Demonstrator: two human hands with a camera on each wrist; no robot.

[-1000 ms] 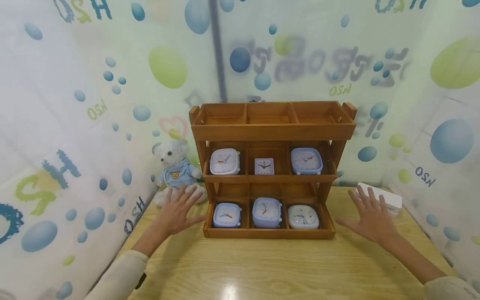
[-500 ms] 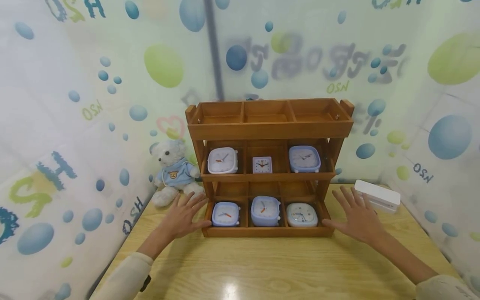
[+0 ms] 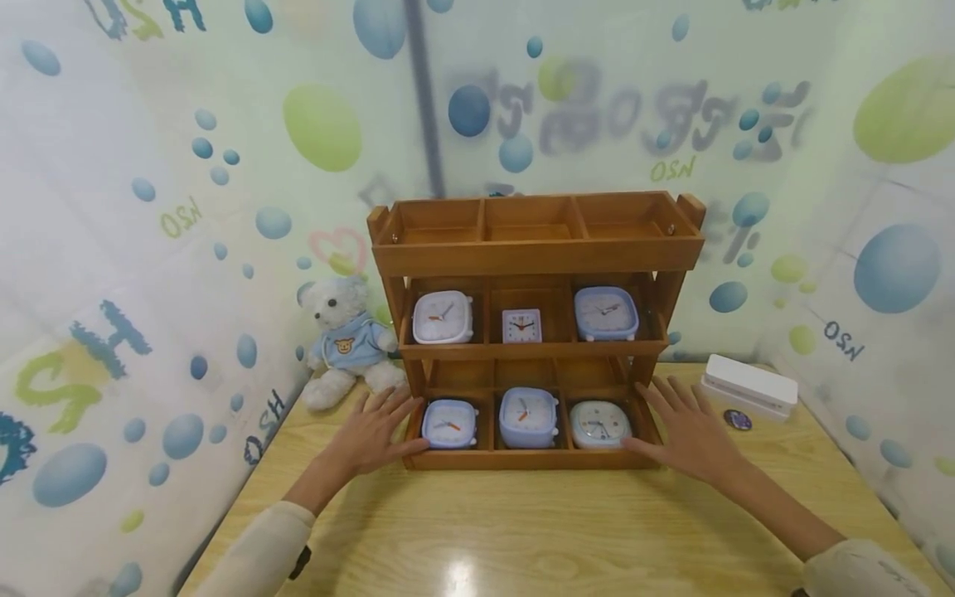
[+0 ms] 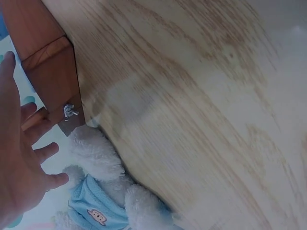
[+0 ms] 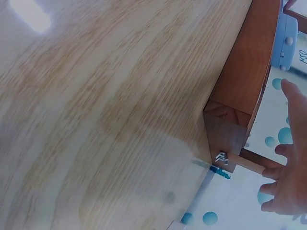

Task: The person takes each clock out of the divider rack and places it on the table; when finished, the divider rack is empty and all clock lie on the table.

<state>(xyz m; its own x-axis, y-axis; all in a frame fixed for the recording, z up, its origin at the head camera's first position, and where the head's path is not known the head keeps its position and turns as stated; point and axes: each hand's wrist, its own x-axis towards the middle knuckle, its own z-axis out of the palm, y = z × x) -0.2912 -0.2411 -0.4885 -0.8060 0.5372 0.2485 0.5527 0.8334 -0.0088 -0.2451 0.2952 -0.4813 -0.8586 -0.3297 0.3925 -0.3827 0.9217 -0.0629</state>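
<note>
A brown wooden three-tier rack [image 3: 537, 259] stands at the back of the table. My left hand [image 3: 369, 435] is at the left end of its lowest tray, fingers spread, thumb over the front corner by a blue alarm clock [image 3: 450, 424]. At the opposite end my right hand [image 3: 690, 435] has its fingers extended, thumb tip beside a pale green-white alarm clock [image 3: 600, 424]. A taller blue alarm clock [image 3: 528, 418] sits between these two. On the middle tier are a white alarm clock [image 3: 443, 317], a small pink-framed clock [image 3: 521, 327] and another blue alarm clock [image 3: 606, 313].
Left of the rack sits a white teddy bear [image 3: 346, 340] in a blue hoodie. To the right lie a white box [image 3: 749, 385] and a small dark round disc [image 3: 738, 419]. Wood-grain tabletop [image 3: 477, 531] spreads in front; patterned curtain walls [image 3: 627, 108] enclose the back and sides.
Both hands have moved inward from beside the rack to the two ends of its lowest tray. The round disc, earlier covered by the right hand, now shows. The clocks stay in place.
</note>
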